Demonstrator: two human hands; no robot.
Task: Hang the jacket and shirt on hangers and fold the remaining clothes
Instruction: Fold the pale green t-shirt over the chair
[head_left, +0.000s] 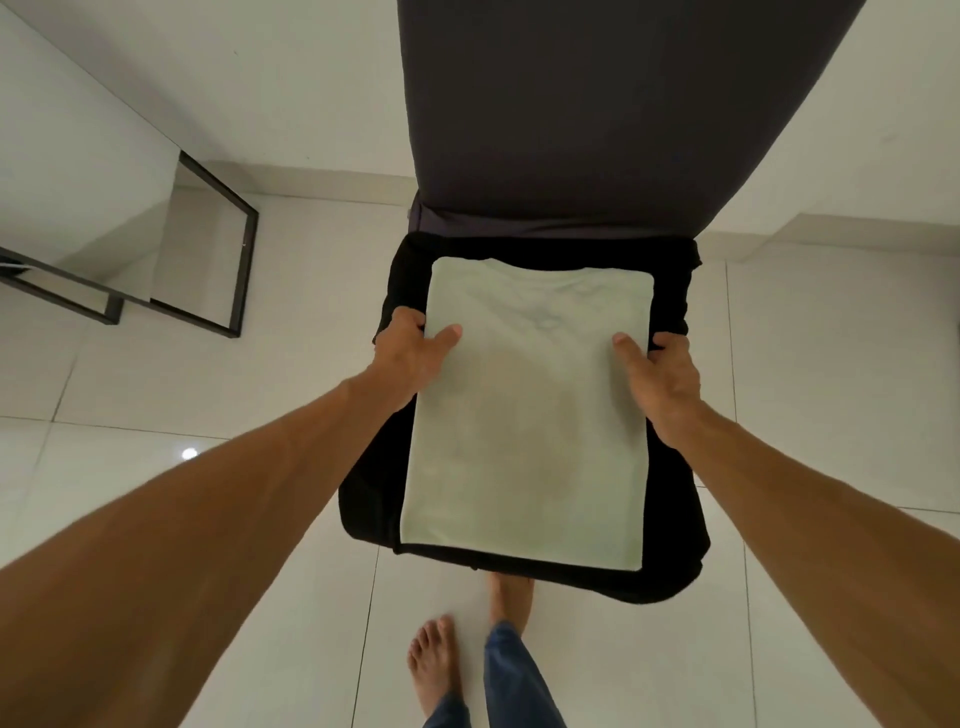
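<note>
A pale green T-shirt (530, 415), folded into a flat rectangle, lies on top of a folded black garment (670, 291) in front of me. My left hand (410, 358) grips the stack at its left edge, thumb on the green shirt and fingers tucked under. My right hand (660, 379) grips the right edge the same way. The stack reaches up to the seat of a dark grey chair (597, 114), whose tall backrest fills the top of the view. Whether the stack rests on the seat or hangs in my hands I cannot tell.
White tiled floor (156, 395) lies all around. A black metal frame table (208, 249) with a glass top stands at the left near the wall. My bare feet (431, 660) and a blue jeans leg are below the stack.
</note>
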